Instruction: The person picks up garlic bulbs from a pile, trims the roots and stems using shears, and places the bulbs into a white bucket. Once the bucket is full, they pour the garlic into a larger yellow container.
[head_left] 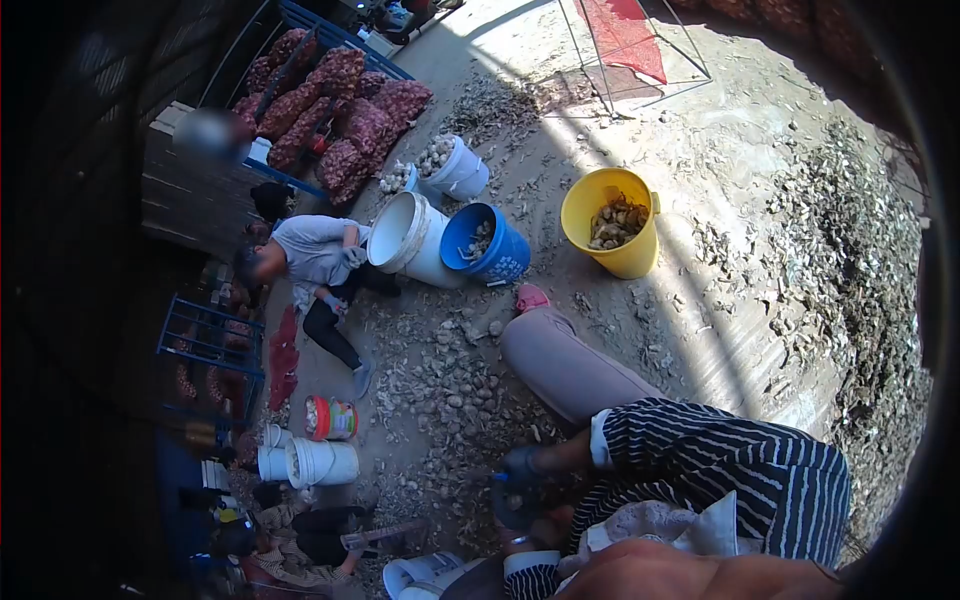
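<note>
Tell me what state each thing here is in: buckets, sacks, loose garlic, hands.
Right hand: close to left hand, grip unclear
Loose garlic: scattered, some clustered together
Yellow bucket: open, partly filled
Blue bucket: open, partly filled
Large white bucket: open, contents not visible
Rear white bucket: open, heaped full
Red bucket: open, contents showing
Other white buckets: contents unclear
Sacks: filled, piled up
</note>
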